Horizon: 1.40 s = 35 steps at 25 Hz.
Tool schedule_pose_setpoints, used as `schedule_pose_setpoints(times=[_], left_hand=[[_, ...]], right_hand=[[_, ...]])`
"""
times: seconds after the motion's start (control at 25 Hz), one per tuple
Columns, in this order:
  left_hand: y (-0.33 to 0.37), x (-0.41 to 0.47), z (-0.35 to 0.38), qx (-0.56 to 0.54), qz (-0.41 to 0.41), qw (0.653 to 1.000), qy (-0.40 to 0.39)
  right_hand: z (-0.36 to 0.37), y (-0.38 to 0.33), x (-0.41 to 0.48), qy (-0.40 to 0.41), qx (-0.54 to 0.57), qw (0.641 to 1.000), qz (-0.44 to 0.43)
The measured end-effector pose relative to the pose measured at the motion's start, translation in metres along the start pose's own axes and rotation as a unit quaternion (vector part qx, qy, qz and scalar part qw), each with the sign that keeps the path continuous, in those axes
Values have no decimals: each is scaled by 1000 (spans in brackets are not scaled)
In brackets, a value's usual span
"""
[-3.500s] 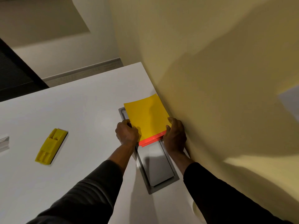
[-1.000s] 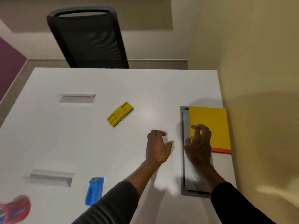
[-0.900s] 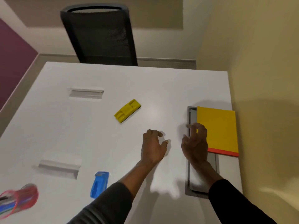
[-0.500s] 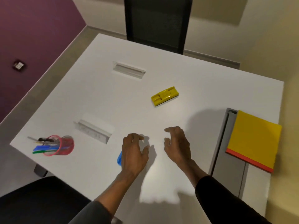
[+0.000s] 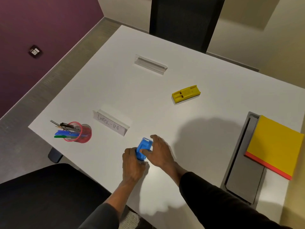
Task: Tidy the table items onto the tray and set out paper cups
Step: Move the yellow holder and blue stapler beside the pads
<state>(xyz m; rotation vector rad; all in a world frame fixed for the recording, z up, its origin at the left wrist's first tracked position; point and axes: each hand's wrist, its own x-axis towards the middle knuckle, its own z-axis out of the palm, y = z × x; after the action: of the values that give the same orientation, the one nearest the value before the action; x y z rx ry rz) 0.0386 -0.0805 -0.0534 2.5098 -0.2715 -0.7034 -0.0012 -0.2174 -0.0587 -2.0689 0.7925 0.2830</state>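
A blue stapler [image 5: 144, 148] lies near the front edge of the white table [image 5: 165, 83]. My left hand [image 5: 132, 166] grips its near end and my right hand [image 5: 159, 154] closes on its right side. A yellow whiteboard eraser [image 5: 186, 93] lies farther back at centre right. A red mesh cup of pens [image 5: 77, 132] lies tipped on its side at the left edge. A stack of yellow and orange paper [image 5: 275, 144] rests on the grey cable hatch [image 5: 242, 179] at the right. No tray or paper cups show.
A clear sign holder marked "CHECK-IN" [image 5: 111, 123] stands left of the stapler, and a second blank holder [image 5: 150, 64] stands farther back. A black mesh chair [image 5: 184, 20] is behind the table and a dark seat [image 5: 49, 195] lies below at the front left. A yellow wall runs along the right.
My hands left the yellow paper stack on the hatch, swept left across the table and closed on the blue stapler. The view swung left with them, bringing the pen cup into sight.
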Motion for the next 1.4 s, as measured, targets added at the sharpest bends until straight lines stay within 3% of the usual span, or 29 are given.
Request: schedule_pose_setpoints(times=[0.32, 0.56, 0.92, 1.08, 1.24, 1.4], left_hand=[[-13, 3, -2, -119, 45, 991, 30], [-4, 4, 1, -162, 49, 986, -6], [98, 45, 30, -174, 126, 973, -83], [163, 96, 46, -22, 230, 973, -22], [221, 155, 59, 239, 326, 915, 3], [257, 193, 79, 305, 344, 888, -21]], right_hand=[[31, -15, -4, 59, 79, 991, 91], [20, -3, -7, 135, 173, 964, 152], [-52, 60, -42, 269, 234, 915, 186], [-86, 89, -64, 318, 255, 894, 189], [-108, 120, -86, 359, 239, 879, 205], [-123, 147, -109, 410, 212, 858, 226]])
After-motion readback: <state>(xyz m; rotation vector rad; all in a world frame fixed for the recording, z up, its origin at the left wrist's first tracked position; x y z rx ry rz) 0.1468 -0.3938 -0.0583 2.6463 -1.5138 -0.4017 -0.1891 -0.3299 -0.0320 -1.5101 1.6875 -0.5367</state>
